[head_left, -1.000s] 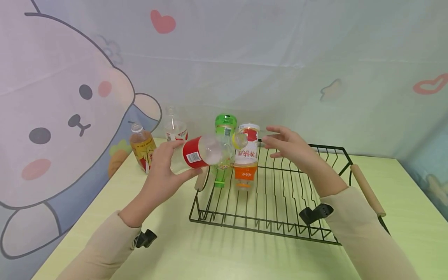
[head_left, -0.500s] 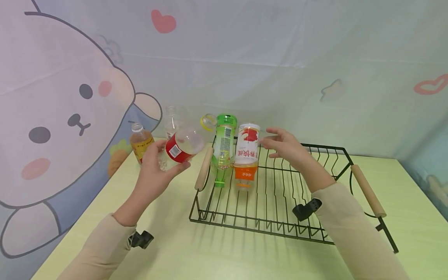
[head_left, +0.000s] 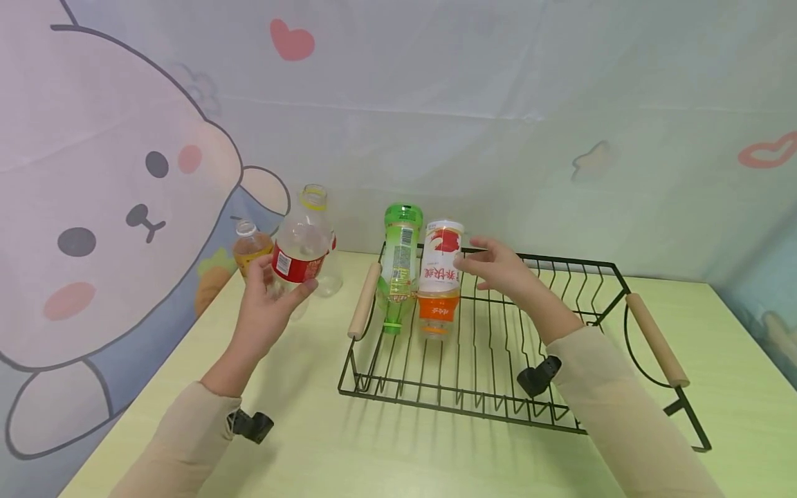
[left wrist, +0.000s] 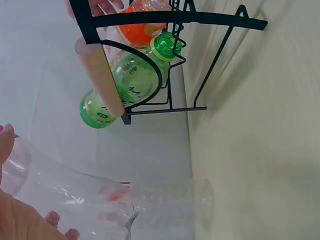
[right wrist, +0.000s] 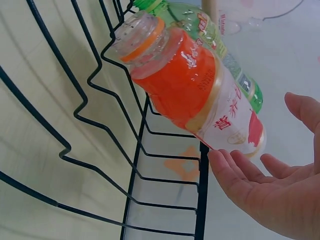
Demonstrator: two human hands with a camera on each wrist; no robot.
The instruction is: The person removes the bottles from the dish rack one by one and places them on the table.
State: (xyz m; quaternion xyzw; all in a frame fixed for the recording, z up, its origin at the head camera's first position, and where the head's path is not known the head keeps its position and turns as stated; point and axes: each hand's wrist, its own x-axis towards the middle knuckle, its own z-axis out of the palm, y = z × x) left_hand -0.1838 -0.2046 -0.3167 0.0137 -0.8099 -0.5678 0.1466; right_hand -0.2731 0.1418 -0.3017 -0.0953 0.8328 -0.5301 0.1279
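Observation:
My left hand (head_left: 264, 315) grips a clear plastic bottle (head_left: 299, 268) with a red label and a yellow neck ring. The bottle stands nearly upright, mouth up, left of the black wire rack (head_left: 362, 395). My right hand (head_left: 507, 273) has its fingers loosely spread. In the right wrist view, its fingertips are right at the base end of an orange and white bottle (right wrist: 200, 90). That bottle leans neck down in the rack. Beside it a green bottle (head_left: 398, 270) leans the same way, next to the rack's left wooden handle (head_left: 364, 301).
Behind my left hand stand a bottle with a yellow label (head_left: 252, 246) and another clear bottle (head_left: 328, 282), mostly hidden by the held one. The rack's right wooden handle (head_left: 656, 339) rises near my right forearm. A patterned cloth (head_left: 473, 104) hangs behind the table (head_left: 386, 456).
My left hand has moved the red-labelled bottle left, away from the rack, and turned it from tilted sideways to nearly upright. My right hand has shifted slightly left and down towards the orange and white bottle.

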